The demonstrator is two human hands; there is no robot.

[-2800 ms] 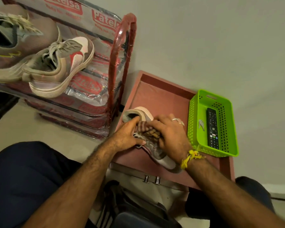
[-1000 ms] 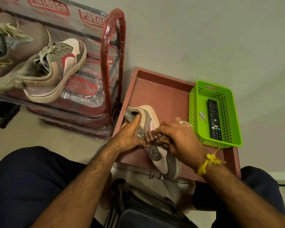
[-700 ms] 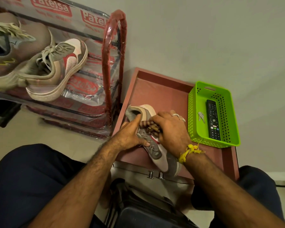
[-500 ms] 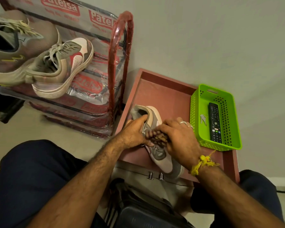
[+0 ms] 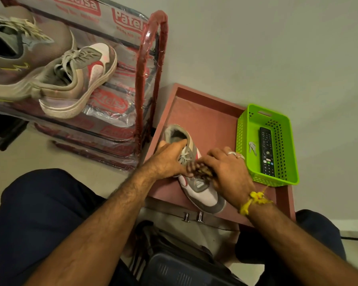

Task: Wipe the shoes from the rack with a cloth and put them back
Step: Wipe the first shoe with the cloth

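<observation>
Where wall [image 5: 256,48] meets red tabletop [image 5: 205,120]: shoe [image 5: 203,190].

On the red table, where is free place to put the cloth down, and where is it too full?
Bare table lies behind the shoe, between the rear rim, the left rim and the basket. A narrow strip stays free at the front right, below the basket. The middle is crowded: left hand, right hand and cloth sit on the shoe.
</observation>
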